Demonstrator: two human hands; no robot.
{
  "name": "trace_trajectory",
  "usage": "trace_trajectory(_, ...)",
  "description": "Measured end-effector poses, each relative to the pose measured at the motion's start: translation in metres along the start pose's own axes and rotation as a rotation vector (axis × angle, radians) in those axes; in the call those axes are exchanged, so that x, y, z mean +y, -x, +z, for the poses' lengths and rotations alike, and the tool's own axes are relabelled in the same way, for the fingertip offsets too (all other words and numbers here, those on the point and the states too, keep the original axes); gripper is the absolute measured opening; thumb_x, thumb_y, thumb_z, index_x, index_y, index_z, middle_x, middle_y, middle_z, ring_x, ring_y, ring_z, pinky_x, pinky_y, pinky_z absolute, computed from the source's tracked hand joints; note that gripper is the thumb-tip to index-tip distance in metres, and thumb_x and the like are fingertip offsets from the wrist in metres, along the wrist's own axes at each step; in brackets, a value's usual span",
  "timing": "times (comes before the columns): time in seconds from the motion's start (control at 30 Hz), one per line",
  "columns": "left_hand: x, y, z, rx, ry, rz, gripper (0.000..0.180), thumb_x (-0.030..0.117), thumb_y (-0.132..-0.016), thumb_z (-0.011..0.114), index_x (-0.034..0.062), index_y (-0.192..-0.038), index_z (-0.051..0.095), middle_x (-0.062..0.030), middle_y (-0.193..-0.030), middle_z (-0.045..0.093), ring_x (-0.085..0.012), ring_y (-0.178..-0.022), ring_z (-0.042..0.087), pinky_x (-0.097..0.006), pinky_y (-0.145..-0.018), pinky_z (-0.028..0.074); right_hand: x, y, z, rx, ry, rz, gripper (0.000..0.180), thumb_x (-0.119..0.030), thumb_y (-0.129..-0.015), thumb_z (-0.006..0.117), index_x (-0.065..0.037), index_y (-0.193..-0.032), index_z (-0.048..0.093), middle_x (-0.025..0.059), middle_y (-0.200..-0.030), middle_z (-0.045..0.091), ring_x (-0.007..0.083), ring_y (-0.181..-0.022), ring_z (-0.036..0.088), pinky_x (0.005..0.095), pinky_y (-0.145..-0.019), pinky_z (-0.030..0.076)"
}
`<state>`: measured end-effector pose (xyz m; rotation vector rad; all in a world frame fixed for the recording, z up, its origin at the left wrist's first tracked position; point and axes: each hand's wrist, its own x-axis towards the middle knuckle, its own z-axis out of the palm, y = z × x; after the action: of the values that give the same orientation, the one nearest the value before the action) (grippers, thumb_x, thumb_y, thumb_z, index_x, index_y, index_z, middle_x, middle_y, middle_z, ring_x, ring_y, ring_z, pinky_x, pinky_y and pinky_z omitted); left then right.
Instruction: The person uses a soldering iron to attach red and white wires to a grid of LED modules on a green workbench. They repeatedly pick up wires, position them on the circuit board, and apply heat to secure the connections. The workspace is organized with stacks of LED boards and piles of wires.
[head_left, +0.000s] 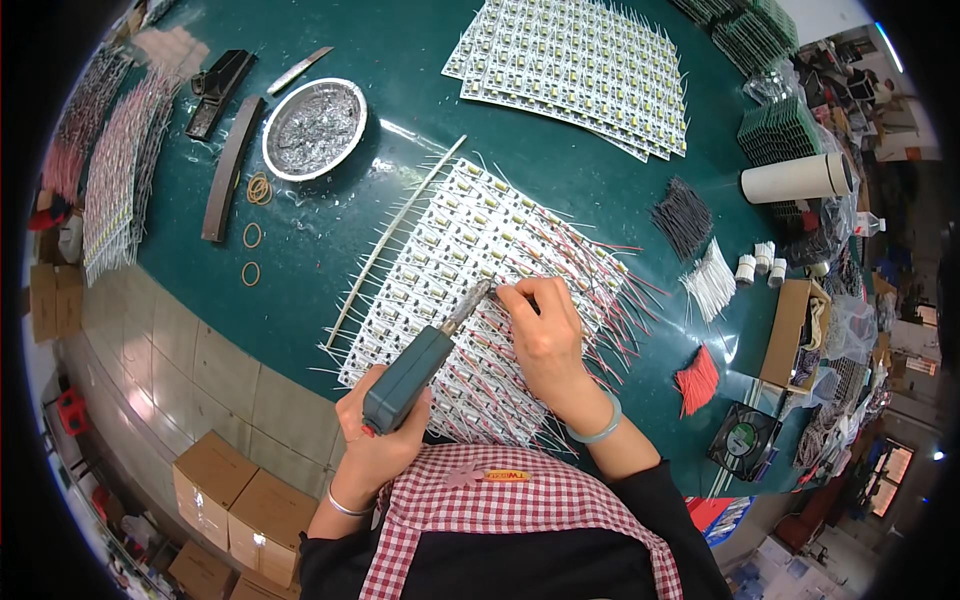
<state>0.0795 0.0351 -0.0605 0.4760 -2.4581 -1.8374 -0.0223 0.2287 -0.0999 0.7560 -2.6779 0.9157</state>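
Observation:
My left hand (375, 435) grips a teal-handled soldering iron (415, 368), its metal tip resting on a white panel of small circuit boards (440, 250) on the green table (320, 260). My right hand (545, 335) is pinched on a thin wire right at the iron's tip. Many red and white wires (600, 285) stick out from the panel's rows under and beside my right hand.
A round metal dish of solder scraps (314, 128) stands at the back left, rubber bands (252, 235) near it. More board panels (575, 70) lie at the back. Bundles of black (684, 215), white (712, 280) and red wires (697, 380) lie right, cardboard boxes (235, 500) below left.

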Motion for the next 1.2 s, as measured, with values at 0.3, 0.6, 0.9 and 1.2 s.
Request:
trace_trajectory(0.3, 0.003, -0.001, -0.003, -0.003, -0.110, 0.141, 0.012, -0.002, -0.078, 0.073, -0.0040, -0.089, 0.068, -0.0056, -0.074, 0.064, -0.0075, -0.061, 0.057, -0.024, -0.055, 0.046, 0.000, -0.001, 0.000, -0.010, 0.019, -0.014, 0.032, 0.007, -0.070, 0.063, 0.003, -0.102, 0.065, 0.0124, -0.094, 0.056, 0.0291, -0.086, 0.057, 0.0371, -0.066, 0.051)
trace_trajectory(0.6, 0.004, 0.002, -0.005, 0.023, -0.048, 0.109, 0.020, -0.003, -0.077, 0.073, -0.0066, -0.096, 0.069, -0.0076, -0.081, 0.067, -0.0089, -0.067, 0.060, -0.024, -0.060, 0.048, 0.000, 0.000, 0.000, -0.003, 0.020, -0.016, 0.031, 0.007, -0.071, 0.063, 0.003, -0.101, 0.065, 0.0123, -0.094, 0.056, 0.0294, -0.087, 0.057, 0.0372, -0.066, 0.051)
trace_trajectory(0.9, -0.001, 0.007, -0.009, 0.067, -0.024, 0.119, 0.022, -0.004, -0.076, 0.073, -0.0070, -0.097, 0.069, -0.0103, -0.087, 0.069, -0.0115, -0.071, 0.064, -0.025, -0.064, 0.051, -0.016, 0.004, -0.020, 0.107, -0.012, -0.029, 0.034, 0.008, -0.067, 0.066, 0.002, -0.101, 0.066, 0.0115, -0.090, 0.060, 0.0280, -0.082, 0.058, 0.0361, -0.067, 0.050)
trace_trajectory(1.2, -0.002, 0.012, -0.013, 0.041, -0.049, 0.138, 0.020, -0.005, -0.076, 0.072, -0.0068, -0.095, 0.069, -0.0095, -0.085, 0.068, -0.0106, -0.068, 0.062, -0.024, -0.061, 0.049, -0.011, 0.014, 0.008, 0.060, -0.035, -0.029, 0.034, 0.009, -0.070, 0.065, 0.002, -0.103, 0.066, 0.0116, -0.090, 0.059, 0.0278, -0.081, 0.057, 0.0365, -0.067, 0.050)
